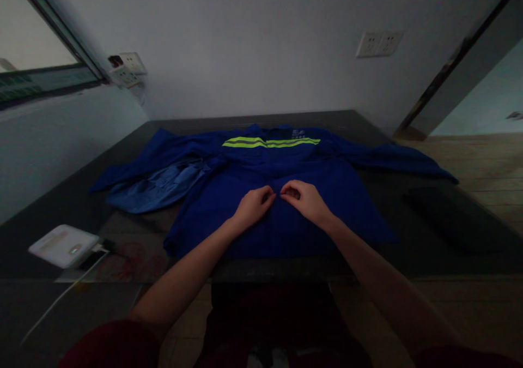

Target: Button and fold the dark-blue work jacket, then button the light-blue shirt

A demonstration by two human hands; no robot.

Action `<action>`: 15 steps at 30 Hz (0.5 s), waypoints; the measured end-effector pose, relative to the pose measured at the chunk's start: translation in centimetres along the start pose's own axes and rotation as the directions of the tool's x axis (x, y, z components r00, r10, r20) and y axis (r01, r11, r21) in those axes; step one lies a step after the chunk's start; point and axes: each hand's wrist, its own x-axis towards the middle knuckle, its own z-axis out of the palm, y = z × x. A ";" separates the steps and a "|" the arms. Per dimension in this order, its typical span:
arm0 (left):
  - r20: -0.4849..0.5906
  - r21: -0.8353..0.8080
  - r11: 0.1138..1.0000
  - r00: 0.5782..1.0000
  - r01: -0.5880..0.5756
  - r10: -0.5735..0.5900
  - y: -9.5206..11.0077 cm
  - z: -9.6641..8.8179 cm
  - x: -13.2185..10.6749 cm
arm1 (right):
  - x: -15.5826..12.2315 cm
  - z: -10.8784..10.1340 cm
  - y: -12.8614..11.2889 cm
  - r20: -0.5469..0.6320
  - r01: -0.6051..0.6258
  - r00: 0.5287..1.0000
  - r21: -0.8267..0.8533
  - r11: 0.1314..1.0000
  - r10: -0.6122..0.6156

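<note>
Flat on the table [370, 125], the jacket [281, 231]: front up, collar at the far side, hem at the near edge, stripes [270, 142] across the chest. Laid this way, presumably, to keep the whole front within easy reach of both arms.

Left hand [254, 204] and right hand [305, 198] side by side on the middle of the cloth, fingertips almost touching. Both curled, thumb against fingers, each pinching a bit of fabric, judging through the dim light. Held so close together probably to work at the meeting of the two front edges. No telling of any button or zip between the fingertips.

Around the hands:
- Right sleeve [400, 161] stretched out flat toward the table's far corner.
- Left sleeve [163, 182] bunched and folded over, with paler cloth showing.
- Left of the hem, near the table edge, a white box [63, 244] with a cable [61, 297] trailing toward the near side.
- Right of the jacket, well apart from it, a dark pad [445, 215] lying flat.
- On the wall, sockets [379, 43], and more of them by the window at the left.

Nothing lying on the cloth between hands and collar. Only the bunched left sleeve, and beyond it the box, near enough to get in the way on that side.
</note>
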 end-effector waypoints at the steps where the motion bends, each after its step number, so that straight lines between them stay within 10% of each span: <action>1: 0.009 0.066 0.998 1.000 0.010 -0.011 -0.1 0.0 -0.1 | -0.2 -0.1 -0.5 0.041 0.018 0.999 0.010 1.000 -0.019; 4: 0.059 0.198 0.980 0.997 0.037 -0.049 -0.2 -0.1 -0.1 | -0.9 -0.1 -2.1 0.312 0.054 0.947 0.093 0.994 -0.081; 8: 0.068 0.250 0.967 0.995 0.057 -0.077 -0.1 -0.3 0.0 | -1.6 0.8 -3.1 0.641 0.139 0.755 0.049 0.989 -0.138; 15: 0.045 0.243 0.967 0.995 0.075 -0.088 0.4 -1.1 0.0 | -2.0 1.0 -3.2 0.735 0.211 0.678 -0.164 0.964 -0.024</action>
